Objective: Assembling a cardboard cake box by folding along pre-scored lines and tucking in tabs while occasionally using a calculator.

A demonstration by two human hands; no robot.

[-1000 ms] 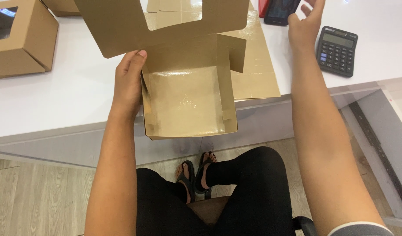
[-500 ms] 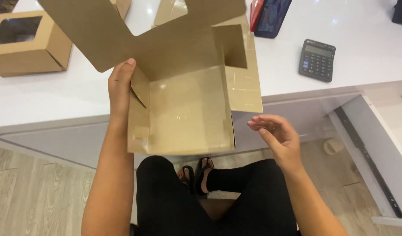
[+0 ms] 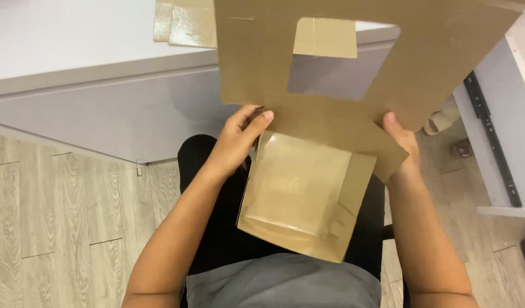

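**Box comes off the table and onto the lap, both hands now on it**

The brown cardboard box (image 3: 308, 199) is no longer resting on the white table (image 3: 74, 45); it now sits low over the person's lap, below the table edge, its shiny inner floor facing up. The right hand (image 3: 402, 148), free in the air half a second ago, now grips the box's right side under the lid, fingers closed on the card. The left hand (image 3: 239, 140) stays pinched on the left wall, thumb on top. The windowed lid (image 3: 353, 68) swings up toward the camera, so folding now looks like two-handed work. That lid blocks most of the table beyond it; only a corner of flat cardboard sheets (image 3: 182, 25) shows left of the box. The right hand's fingertips are hidden behind the flap. The calculator and the other box are out of view.
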